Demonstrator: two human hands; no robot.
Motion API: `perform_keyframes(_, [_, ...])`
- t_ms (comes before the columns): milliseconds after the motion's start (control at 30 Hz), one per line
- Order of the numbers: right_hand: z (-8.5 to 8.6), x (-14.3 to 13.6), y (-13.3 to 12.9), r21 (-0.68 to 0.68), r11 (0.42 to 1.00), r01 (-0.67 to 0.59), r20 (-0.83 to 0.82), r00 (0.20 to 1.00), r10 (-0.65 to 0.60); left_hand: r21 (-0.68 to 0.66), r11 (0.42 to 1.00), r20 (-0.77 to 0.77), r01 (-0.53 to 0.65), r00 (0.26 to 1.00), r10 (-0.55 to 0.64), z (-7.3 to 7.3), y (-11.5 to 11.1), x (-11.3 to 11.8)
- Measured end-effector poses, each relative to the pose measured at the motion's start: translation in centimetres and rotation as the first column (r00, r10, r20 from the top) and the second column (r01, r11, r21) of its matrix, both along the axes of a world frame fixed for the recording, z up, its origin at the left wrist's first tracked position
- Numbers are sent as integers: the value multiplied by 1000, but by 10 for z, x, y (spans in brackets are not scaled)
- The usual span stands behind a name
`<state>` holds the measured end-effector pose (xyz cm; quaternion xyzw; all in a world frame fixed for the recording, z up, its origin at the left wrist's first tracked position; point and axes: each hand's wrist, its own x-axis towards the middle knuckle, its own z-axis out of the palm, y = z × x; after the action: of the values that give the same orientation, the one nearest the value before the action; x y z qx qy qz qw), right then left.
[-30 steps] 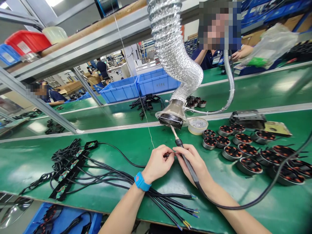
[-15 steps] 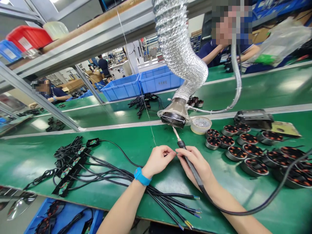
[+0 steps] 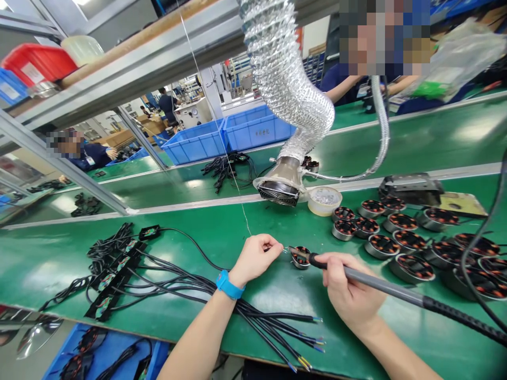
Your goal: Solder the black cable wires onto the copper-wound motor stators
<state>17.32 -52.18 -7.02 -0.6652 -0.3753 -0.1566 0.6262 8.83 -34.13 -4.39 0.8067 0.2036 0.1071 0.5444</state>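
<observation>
Head view: glossy green worktop point(image 3: 190, 229). Soldering iron point(image 3: 386, 285) lies right of centre: slim grey cylindrical grip, darker collar, ribbed black sleeve at the cord end. Its tip meets or nearly meets the thin wire ends point(image 3: 285, 250) mid-frame; I can't tell which. Ring-shaped stator point(image 3: 300, 264) sits just past the tip, silvery rim, copper-orange windings; more stators point(image 3: 412, 268) of the same build fill the right side. Smooth black round-jacket cables point(image 3: 174, 275) fan from left to lower centre, coloured cores bared. Crinkled foil duct point(image 3: 285, 79) hangs upper centre.

Hands apart. Left hand point(image 3: 255, 259): thumb and fingers pinched on the wire, wrist bent, forearm up from lower centre. Right hand point(image 3: 352, 290): clamped pen-style on the iron, forearm slanting in from lower right.
</observation>
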Motion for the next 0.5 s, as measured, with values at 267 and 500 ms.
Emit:
perform_keyframes(267, [9,-1,5,-47,998,-47,45,998,50,29,1000,1,-9,1000,9,0,0,1])
perform_keyframes(500, [6,-1,5,-36,998,-43,-18,999,42,23,1000,20,-5,1000,4,-1,-1,1])
